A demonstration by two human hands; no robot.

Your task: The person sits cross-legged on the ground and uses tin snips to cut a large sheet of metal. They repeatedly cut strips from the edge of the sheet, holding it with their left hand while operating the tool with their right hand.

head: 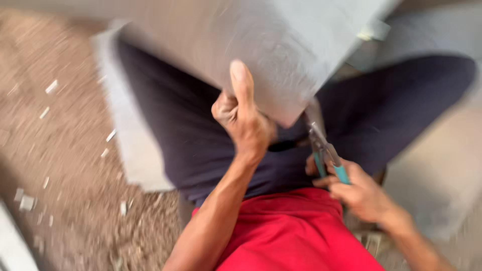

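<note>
Grey tile [261,45] sits tilted over the lap, just above both hands. Left hand [243,118] holds its near edge, thumb flat on top. Right hand [359,190] squeezes blue-handled pliers [324,148], pointing up to the tile's corner. Blur hides whether the tip bites the tile. Small chips [27,200] lie on the floor [60,150]

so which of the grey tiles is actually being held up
The large grey tile over the lap: the left hand grips its lower edge, thumb on its face. The other grey tile lies flat on the ground, partly under the leg.
</note>
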